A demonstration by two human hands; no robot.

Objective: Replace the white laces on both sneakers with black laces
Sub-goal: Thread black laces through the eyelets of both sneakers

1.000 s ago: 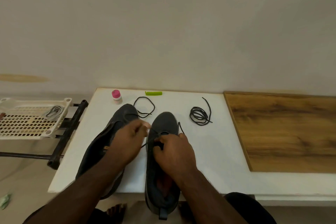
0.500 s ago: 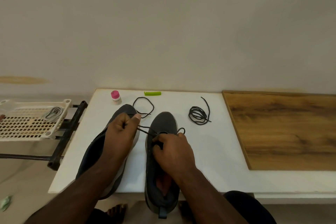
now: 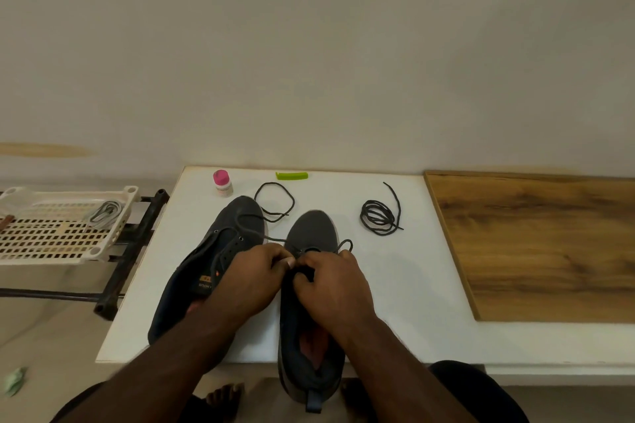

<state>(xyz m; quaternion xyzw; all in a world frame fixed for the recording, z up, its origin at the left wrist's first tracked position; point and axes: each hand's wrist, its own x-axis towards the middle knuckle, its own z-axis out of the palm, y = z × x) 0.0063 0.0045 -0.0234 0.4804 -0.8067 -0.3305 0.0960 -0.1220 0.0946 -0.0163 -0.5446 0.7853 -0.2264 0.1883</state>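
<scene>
Cream slotted tray [image 3: 51, 237], pale laces [image 3: 104, 213] lying inside

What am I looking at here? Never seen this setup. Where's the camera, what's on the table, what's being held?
No machine: a person works with bare hands, filmed by one camera worn on the head, looking down. The left hand and right hand meet over the right sneaker, pinching a black lace that trails toward the wall. The left sneaker lies beside it on the white table. Also there: a coiled black lace, a pink-capped bottle, a green clip. A tray left of the table holds pale laces.
</scene>
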